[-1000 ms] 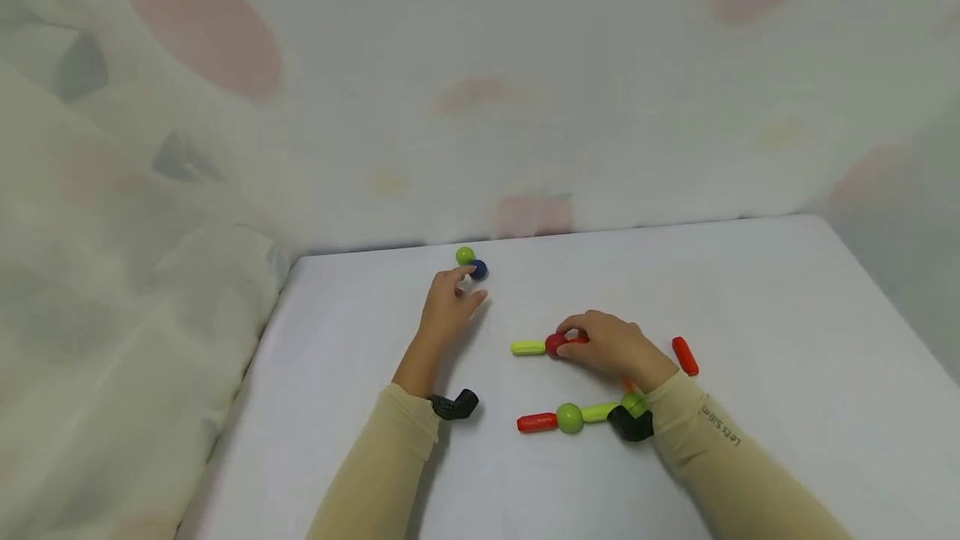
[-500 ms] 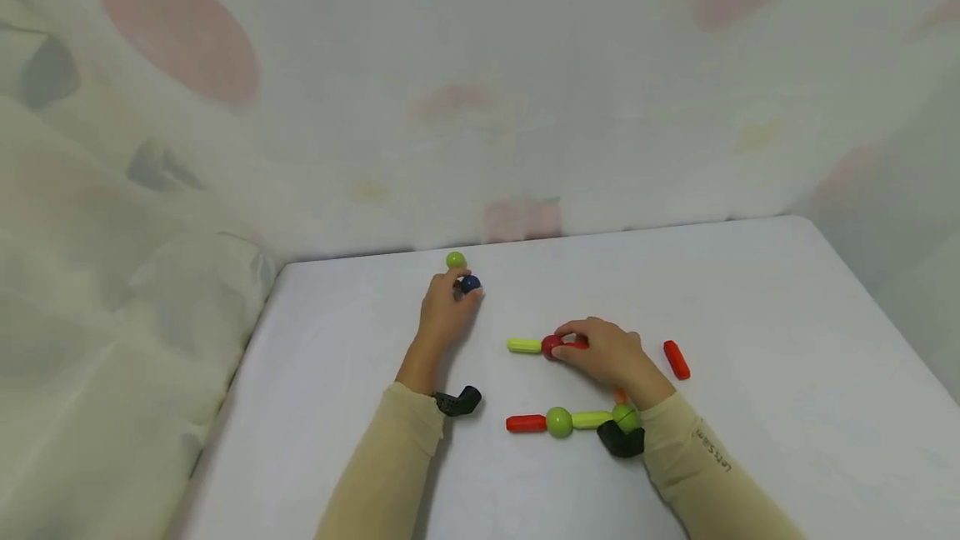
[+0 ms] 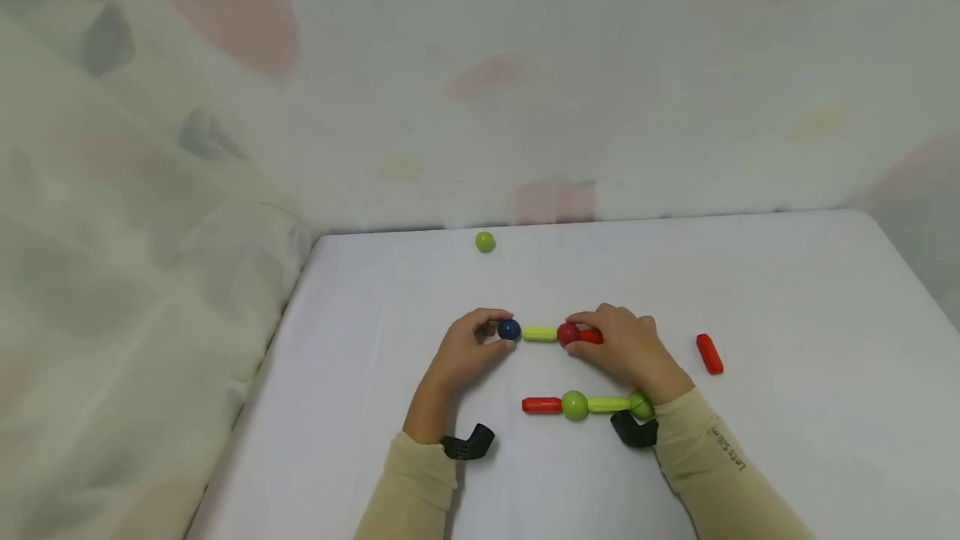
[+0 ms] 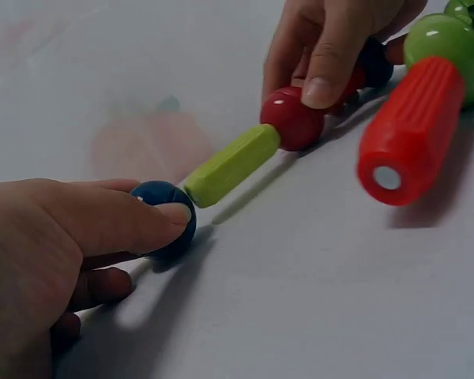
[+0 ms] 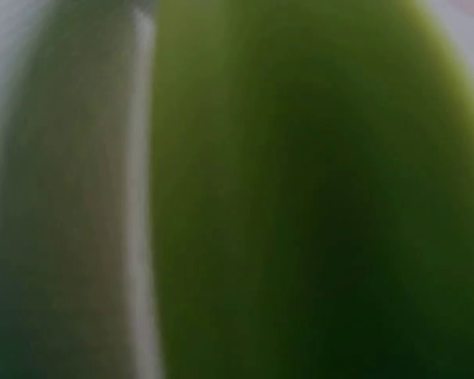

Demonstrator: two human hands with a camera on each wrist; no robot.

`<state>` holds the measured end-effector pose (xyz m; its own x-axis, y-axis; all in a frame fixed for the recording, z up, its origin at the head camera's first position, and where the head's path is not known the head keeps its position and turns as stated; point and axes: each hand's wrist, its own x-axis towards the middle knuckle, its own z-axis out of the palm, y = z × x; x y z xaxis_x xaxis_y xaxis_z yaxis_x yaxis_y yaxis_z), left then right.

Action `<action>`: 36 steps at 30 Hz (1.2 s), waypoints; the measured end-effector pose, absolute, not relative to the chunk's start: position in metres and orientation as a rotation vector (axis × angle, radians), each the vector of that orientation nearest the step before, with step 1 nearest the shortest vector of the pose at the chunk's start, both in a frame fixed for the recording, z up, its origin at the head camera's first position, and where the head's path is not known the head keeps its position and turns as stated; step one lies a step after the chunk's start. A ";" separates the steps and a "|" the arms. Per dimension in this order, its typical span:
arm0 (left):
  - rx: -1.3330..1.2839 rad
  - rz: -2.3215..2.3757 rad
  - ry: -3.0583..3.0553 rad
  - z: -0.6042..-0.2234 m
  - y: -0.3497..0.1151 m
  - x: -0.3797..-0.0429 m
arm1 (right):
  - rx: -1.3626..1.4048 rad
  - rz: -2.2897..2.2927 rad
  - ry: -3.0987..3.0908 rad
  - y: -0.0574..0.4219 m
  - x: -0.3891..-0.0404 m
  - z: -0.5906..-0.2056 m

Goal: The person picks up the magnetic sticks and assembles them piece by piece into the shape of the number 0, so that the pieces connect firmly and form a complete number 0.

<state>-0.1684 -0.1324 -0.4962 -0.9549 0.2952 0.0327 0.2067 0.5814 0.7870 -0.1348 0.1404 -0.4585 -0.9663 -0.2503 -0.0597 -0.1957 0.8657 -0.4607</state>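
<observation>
My left hand (image 3: 461, 357) pinches a blue ball (image 3: 509, 330) between thumb and fingers. The ball lies at the left end of a yellow-green rod (image 3: 540, 334); whether they touch I cannot tell. At that rod's other end sits a red ball (image 3: 568, 334), pinched by my right hand (image 3: 626, 352). A red rod (image 3: 592, 337) extends from this ball under the right hand. The left wrist view shows a dark blue ball (image 4: 377, 63) beyond it, partly hidden by fingers. A blurred green ball (image 5: 300, 197) fills most of the right wrist view.
Nearer me lies a second chain: a red rod (image 3: 542, 406), a green ball (image 3: 575, 406), a yellow-green rod (image 3: 608, 404) and another green ball (image 3: 641, 404), partly covered by the right wrist camera. A loose red rod (image 3: 709, 354) lies right; a loose green ball (image 3: 485, 242) lies near the back edge.
My left hand has taken hold of the blue ball near the back edge and brought it toward me to the yellow-green rod's left end. The right hand keeps holding the red ball.
</observation>
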 end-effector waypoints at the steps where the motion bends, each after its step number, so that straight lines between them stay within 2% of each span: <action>1: 0.449 1.314 2.708 -0.497 -0.131 -0.168 | -0.350 -0.702 2.929 0.141 -0.134 -0.459; 23: 0.546 1.239 2.851 -0.505 -0.123 -0.165 | -0.277 -0.775 2.971 0.147 -0.128 -0.466; 36: 0.503 1.255 2.854 -0.503 -0.123 -0.169 | -0.211 -0.849 2.942 0.152 -0.134 -0.463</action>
